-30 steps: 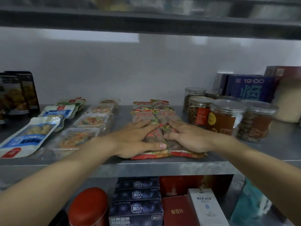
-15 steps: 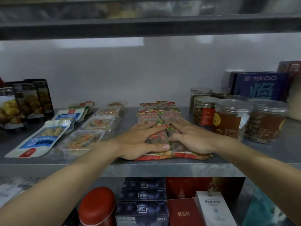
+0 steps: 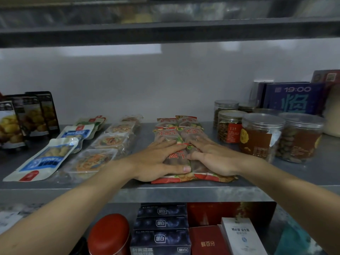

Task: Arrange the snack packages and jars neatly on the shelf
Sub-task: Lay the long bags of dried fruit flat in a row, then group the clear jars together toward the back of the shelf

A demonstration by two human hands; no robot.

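Note:
Several red snack packs (image 3: 165,134) lie in two columns at the middle of the metal shelf (image 3: 184,190). My left hand (image 3: 158,159) rests flat on the front left pack (image 3: 175,155), with the thumb across its near end. My right hand (image 3: 211,159) lies flat on the front right pack (image 3: 211,177), fingers spread, touching the left hand's fingertips. Neither hand lifts a pack. Clear plastic jars (image 3: 257,138) with nuts stand upright just right of the packs.
Blue-white pouches (image 3: 46,159) and clear trays (image 3: 92,160) lie in rows at the left. Dark pouches (image 3: 11,124) stand at the far left, and a purple box (image 3: 294,98) behind the jars. Below the shelf are a red tin (image 3: 110,234) and stacked boxes (image 3: 160,238).
Both hands stay pressed on the front red packs. The view has shifted a little, so the shelf's contents sit lower and further right in the frame.

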